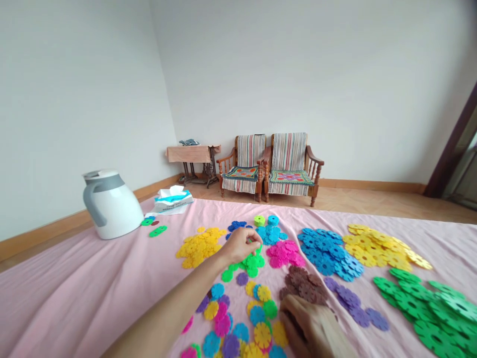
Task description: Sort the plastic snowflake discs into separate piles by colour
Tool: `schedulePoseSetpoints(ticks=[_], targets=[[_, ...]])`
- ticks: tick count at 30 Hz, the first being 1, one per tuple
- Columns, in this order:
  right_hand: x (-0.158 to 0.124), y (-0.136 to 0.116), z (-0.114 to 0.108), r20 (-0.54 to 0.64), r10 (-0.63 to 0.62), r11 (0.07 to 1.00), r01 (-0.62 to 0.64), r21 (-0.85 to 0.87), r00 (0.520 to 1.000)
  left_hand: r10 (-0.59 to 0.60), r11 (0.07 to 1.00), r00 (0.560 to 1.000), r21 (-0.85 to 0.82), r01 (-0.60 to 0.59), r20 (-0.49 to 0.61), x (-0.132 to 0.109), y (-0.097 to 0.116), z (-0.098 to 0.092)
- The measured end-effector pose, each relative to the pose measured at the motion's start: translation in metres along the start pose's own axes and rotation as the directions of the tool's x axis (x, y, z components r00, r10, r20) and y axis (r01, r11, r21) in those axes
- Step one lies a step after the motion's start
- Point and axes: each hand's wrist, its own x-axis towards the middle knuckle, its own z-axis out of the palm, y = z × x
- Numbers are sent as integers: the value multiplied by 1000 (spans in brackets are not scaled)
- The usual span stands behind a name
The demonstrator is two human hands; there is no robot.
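Above a small pile of bright green notched plastic discs (252,267), my left hand (240,243) pinches a green disc (259,247) between thumb and fingers. My right hand (315,325) is curled with its fingers closed, low at the edge of a mixed heap of coloured discs (231,344). What its fingertips hold, if anything, is hidden. Just beyond it lies a brown disc pile (303,284). Around my left hand are a yellow pile (197,248), a pink pile (286,253), a light blue pile (269,234) and a partly covered dark blue pile (237,226).
Larger blue (328,251), yellow (380,246), purple (348,298) and green (436,306) discs spread rightward over the pink cloth (74,298). A white jug (115,206) and a tissue box (173,200) stand at the left. Beyond are two wooden armchairs (290,154) and a cloth-covered table (192,154).
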Motion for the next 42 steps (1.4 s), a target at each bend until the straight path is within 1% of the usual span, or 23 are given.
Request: schedulePoseSetpoints(ticks=[1, 2, 4, 7, 10, 13, 17, 21, 23, 25, 27, 29, 30, 32, 34, 36, 38, 42], targets=[[0, -1, -1, 9, 8, 1000, -8, 3, 1000, 28, 999, 994, 24, -31, 107, -14, 5, -5], [0, -2, -2, 20, 12, 1000, -12, 6, 1000, 43, 997, 980, 52, -54, 192, -28, 9, -9], [-1, -3, -3, 35, 16, 1000, -16, 10, 999, 73, 985, 947, 124, -117, 313, -55, 19, -15], [-1, -3, -4, 54, 23, 1000, -24, 8, 998, 115, 958, 918, 201, -203, 380, -86, 32, -17], [-1, -3, -4, 73, 36, 999, -37, 15, 997, 153, 908, 906, 307, -287, 395, -101, 34, -12], [-1, -2, -3, 79, 52, 998, -53, 18, 996, 181, 877, 899, 348, -331, 398, -106, 29, -6], [-1, -1, -2, 79, 50, 998, -52, 25, 996, 192, 875, 892, 340, -345, 409, -106, 23, -3], [-2, -3, -4, 74, 54, 998, -55, 17, 996, 238, 868, 884, 320, -379, 403, -105, 22, 0], [-2, -4, -6, 86, 53, 998, -55, 15, 995, 264, 863, 898, 330, -383, 352, -104, 21, 2], [-2, -6, -7, 94, 54, 998, -56, 17, 994, 273, 865, 923, 350, -358, 270, -102, 21, 3], [-1, -6, -8, 91, 55, 998, -58, 34, 994, 260, 881, 948, 357, -311, 185, -102, 23, 4], [-2, -5, -8, 73, 58, 995, -63, 78, 996, 239, 900, 960, 338, -276, 148, -103, 27, 3], [-2, -4, -8, 52, 62, 992, -67, 109, 997, 233, 908, 960, 319, -272, 155, -105, 30, 3], [-3, -1, -7, -17, 83, 982, -78, 171, 996, 242, 915, 946, 273, -296, 216, -110, 37, 5], [-3, 2, -7, -91, 113, 974, -92, 208, 989, 277, 905, 912, 237, -353, 301, -116, 42, 10], [-2, 4, -8, -135, 131, 973, -102, 208, 982, 314, 883, 871, 221, -414, 378, -120, 45, 17], [-1, 5, -8, -138, 119, 976, -91, 197, 983, 318, 863, 842, 234, -447, 435, -122, 45, 22], [-1, 5, -8, -109, 93, 975, -68, 211, 990, 299, 843, 821, 268, -466, 486, -121, 40, 26]])
